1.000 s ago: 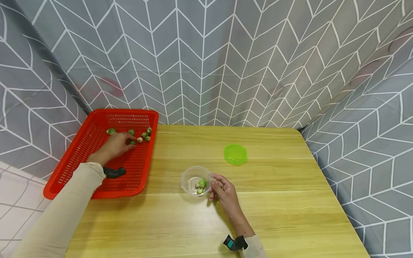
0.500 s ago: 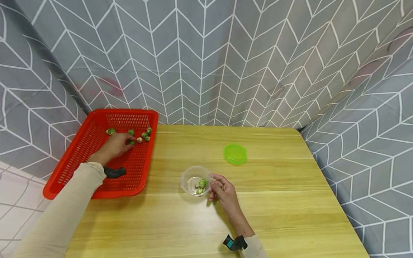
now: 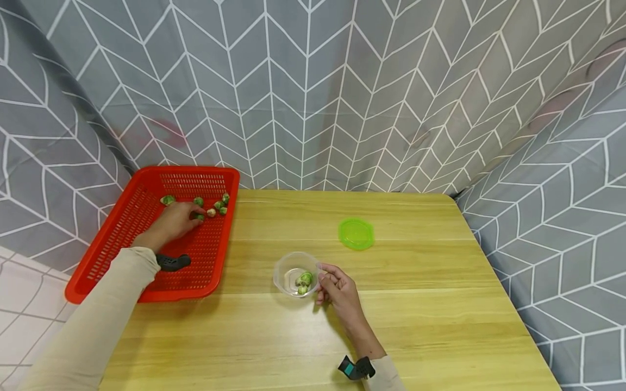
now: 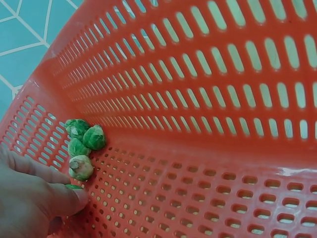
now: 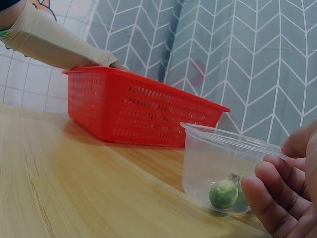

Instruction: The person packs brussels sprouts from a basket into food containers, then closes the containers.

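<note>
My left hand (image 3: 177, 220) reaches into the red plastic basket (image 3: 222, 260) and pinches a green Brussels sprout (image 4: 74, 187) between thumb and fingers, mostly hidden by them. Just beyond the fingertips, a Brussels sprout with its pale cut end showing (image 4: 80, 167) lies by several more against the basket's corner. On the table, my right hand (image 3: 339, 293) grips the rim of a clear round plastic tub (image 3: 283, 274), thumb on top and fingers outside. Inside the tub a few Brussels sprouts (image 5: 224, 194) rest on the bottom, toward the right hand.
A bright green lid (image 3: 356, 234) lies flat on the wooden table (image 3: 415, 271), behind and right of the tub. Grey patterned curtains (image 3: 303, 98) hang along the back and sides. The basket stands at the table's left.
</note>
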The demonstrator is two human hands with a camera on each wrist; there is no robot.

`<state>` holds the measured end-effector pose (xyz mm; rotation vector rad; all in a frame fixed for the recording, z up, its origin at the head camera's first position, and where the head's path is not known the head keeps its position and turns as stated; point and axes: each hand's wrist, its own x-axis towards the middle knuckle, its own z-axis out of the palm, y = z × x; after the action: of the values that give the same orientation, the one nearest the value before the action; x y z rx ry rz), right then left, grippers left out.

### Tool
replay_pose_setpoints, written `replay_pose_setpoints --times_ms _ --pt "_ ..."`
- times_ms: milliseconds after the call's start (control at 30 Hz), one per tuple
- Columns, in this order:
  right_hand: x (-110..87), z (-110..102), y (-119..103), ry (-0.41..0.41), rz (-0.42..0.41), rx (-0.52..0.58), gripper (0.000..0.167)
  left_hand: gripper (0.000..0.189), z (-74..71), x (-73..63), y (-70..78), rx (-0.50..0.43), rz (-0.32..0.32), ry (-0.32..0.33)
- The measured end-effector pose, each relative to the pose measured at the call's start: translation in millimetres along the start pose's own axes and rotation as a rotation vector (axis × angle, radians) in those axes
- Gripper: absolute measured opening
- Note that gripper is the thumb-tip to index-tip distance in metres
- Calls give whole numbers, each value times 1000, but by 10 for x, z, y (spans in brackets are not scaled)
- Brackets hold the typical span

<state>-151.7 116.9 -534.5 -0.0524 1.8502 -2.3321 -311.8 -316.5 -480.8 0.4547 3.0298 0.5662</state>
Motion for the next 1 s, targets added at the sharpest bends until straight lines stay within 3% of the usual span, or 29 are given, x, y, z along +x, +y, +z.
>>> replay_pose_setpoints --times_ms 300,700,1000 --pt "7 -18 0 -27 -12 -13 42 28 -51 -7 1 -12 1 -11" --pt "-3 -2 -7 -8 8 2 40 26 -48 -20 -41 -19 20 41" --pt "-2 -12 -5 -10 7 -8 40 30 -86 -30 26 -21 -2 37"
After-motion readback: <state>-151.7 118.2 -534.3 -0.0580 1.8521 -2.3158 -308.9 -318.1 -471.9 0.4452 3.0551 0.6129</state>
